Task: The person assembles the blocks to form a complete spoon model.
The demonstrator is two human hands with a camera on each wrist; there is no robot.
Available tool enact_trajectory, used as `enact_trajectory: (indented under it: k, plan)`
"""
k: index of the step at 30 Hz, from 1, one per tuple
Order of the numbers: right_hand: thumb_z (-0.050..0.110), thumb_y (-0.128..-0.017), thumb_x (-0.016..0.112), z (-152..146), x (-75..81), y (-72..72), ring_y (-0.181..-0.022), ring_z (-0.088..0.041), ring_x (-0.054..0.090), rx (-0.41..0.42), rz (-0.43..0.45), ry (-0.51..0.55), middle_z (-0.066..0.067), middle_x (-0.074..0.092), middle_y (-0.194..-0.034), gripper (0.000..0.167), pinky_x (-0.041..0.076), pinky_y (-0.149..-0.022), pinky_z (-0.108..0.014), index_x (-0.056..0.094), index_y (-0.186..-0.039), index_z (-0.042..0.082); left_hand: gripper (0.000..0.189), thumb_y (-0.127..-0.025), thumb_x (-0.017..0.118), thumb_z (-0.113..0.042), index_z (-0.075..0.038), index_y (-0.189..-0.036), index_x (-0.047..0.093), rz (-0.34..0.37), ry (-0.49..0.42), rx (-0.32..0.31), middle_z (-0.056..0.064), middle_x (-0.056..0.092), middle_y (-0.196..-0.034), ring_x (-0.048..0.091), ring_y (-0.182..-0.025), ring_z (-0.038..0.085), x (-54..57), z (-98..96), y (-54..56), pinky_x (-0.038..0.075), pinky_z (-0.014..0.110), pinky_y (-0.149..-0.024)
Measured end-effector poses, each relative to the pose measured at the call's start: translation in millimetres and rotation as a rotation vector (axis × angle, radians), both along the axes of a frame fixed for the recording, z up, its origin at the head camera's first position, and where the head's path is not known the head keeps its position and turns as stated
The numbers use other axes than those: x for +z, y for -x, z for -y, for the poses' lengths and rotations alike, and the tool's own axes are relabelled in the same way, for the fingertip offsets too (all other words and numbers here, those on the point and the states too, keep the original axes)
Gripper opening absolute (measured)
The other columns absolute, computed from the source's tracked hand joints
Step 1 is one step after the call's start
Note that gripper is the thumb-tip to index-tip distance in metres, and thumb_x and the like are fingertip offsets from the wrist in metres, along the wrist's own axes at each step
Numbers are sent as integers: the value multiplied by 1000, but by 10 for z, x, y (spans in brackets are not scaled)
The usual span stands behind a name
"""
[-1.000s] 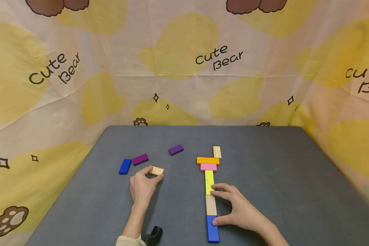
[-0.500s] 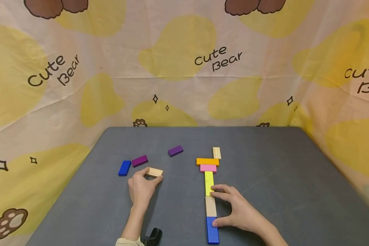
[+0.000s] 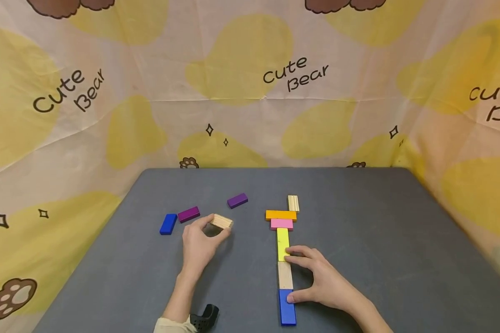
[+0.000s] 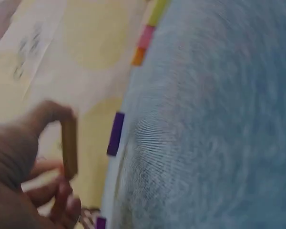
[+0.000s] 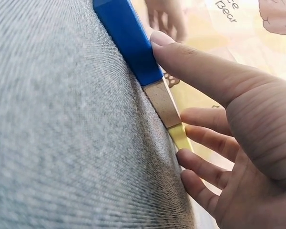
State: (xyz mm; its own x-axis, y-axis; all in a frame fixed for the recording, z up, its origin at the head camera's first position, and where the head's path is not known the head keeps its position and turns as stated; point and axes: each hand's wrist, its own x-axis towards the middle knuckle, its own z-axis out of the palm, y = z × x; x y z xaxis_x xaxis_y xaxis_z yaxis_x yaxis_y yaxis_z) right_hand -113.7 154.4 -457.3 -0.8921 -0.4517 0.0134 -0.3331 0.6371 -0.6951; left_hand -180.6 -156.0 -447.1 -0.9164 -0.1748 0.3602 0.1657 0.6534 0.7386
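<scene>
My left hand pinches a plain wooden block by its ends between thumb and fingers; in the left wrist view the block appears raised off the table. My right hand lies along a column of blocks, its thumb on the blue block and two fingertips at the yellow block. Between these two lies a pale wooden block. Beyond the yellow one, a pink block and an orange block lie crosswise. A ridged wooden block touches the orange one's far right end.
Loose on the grey table lie a blue block, a magenta block and a purple block. A black strap shows beside my left sleeve. Printed cloth surrounds the table's back and sides.
My left hand has lifted the wooden block and carried it a little right and away from me. My right hand stays on the column.
</scene>
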Motion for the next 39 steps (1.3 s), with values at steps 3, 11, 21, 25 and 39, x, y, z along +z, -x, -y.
enact_trajectory:
  k: [3, 11, 21, 25, 39]
  plan:
    - [65, -65, 81, 1, -15, 4, -129, -23, 36, 1, -14, 5, 8, 43, -142, 86, 37, -100, -54, 62, -136, 21, 56, -72, 89, -26, -3, -120, 70, -52, 70, -172, 11, 66, -119, 52, -107, 29, 76, -106, 150, 37, 49, -93]
    - [66, -65, 80, -4, 3, 17, -129, -24, 37, 1, -26, 7, 8, 43, -142, 85, 37, -100, -55, 62, -135, 21, 55, -77, 86, -28, -5, -124, 68, -106, 254, -498, 6, 66, -121, 55, -106, 23, 214, -332, 864, 44, 44, -92]
    - [64, -65, 82, 9, 44, 37, -129, -23, 35, 0, 28, -32, 9, 42, -142, 85, 36, -101, -55, 61, -136, 22, 57, -79, 84, -23, -2, -128, 64, 50, 294, -549, 9, 66, -116, 57, -98, 28, 158, -449, 1316, 47, 40, -85]
    - [63, -65, 83, 3, 39, 38, -130, -25, 36, -10, 54, -32, 7, 42, -142, 85, 36, -101, -56, 61, -136, 22, 60, -80, 84, -21, -1, -132, 61, 91, 326, -585, 11, 64, -123, 58, -106, 26, 131, -515, 1363, 46, 40, -93]
    - [64, -66, 81, 1, 22, 44, -129, -25, 37, -9, 66, -32, 6, 42, -142, 85, 37, -100, -57, 61, -136, 22, 65, -89, 75, -20, -4, -146, 46, 236, 465, -624, 9, 51, -142, 42, -125, 31, 52, -669, 1311, 36, 41, -105]
